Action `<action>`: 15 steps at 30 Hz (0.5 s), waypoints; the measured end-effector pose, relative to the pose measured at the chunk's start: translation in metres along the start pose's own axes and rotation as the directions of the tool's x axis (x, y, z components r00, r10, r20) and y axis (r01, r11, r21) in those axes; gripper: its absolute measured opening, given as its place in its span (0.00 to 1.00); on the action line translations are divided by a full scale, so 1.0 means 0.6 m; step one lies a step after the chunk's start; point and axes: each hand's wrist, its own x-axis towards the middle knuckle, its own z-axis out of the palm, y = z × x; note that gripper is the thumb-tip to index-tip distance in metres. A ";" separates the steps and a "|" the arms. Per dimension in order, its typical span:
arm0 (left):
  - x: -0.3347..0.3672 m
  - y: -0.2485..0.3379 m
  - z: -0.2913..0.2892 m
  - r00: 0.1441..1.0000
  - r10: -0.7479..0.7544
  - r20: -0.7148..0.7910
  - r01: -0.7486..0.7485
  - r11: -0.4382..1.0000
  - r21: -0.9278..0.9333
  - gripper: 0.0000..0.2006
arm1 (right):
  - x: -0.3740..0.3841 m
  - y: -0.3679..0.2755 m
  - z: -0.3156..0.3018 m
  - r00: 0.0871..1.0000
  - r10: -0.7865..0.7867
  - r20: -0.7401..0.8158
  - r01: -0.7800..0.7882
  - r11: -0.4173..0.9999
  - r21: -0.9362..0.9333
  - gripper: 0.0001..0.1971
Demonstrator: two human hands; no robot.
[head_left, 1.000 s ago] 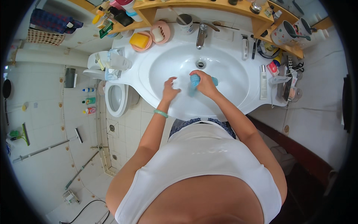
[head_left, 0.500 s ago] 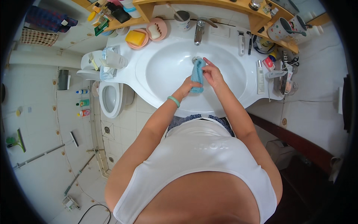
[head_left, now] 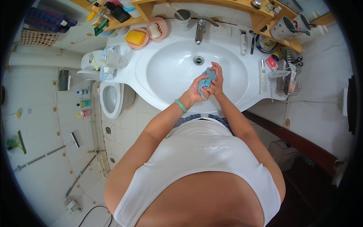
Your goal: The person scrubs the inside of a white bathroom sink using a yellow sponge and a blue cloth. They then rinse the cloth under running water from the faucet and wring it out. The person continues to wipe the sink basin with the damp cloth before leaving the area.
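Note:
A light blue cloth point(head_left: 206, 78) is bunched up between my two hands, above the near part of the white sink basin point(head_left: 162, 72). My left hand point(head_left: 195, 92), with a pale green bangle on its wrist, wraps round the cloth's lower left side. On the other side my right hand point(head_left: 217, 80) closes on the cloth, its fingers pointing up and inward. The metal drain point(head_left: 198, 60) shows beyond the hands. At the back of the basin stands a chrome faucet point(head_left: 200, 32); I see no water running from it.
Pink soap dishes hold a yellow sponge-like block point(head_left: 135, 37) and white soap point(head_left: 154, 31). A cup with a toothbrush point(head_left: 183, 20) stands behind. At the right lie a trimmer point(head_left: 243, 42) and a white tube point(head_left: 262, 77). The toilet point(head_left: 111, 100) is at the left.
The cloth, held out long over the drain before, is now bunched up and nearer to me. Both hands have closed round it, and the drain has come into full view.

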 end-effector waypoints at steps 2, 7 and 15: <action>-0.014 0.008 -0.004 0.998 -0.022 -0.052 0.031 0.983 0.182 0.15 | 0.021 0.023 -0.006 0.992 -0.117 0.048 0.115 0.993 0.037 0.23; -0.067 0.065 -0.013 0.909 0.156 -0.386 0.183 0.683 0.707 0.18 | 0.054 -0.029 -0.034 0.826 0.048 0.562 0.300 0.806 -0.510 0.24; -0.065 0.122 0.000 0.656 0.711 -0.254 0.750 -0.574 0.329 0.23 | 0.039 -0.016 0.033 0.553 0.530 0.642 0.277 0.610 -0.742 0.10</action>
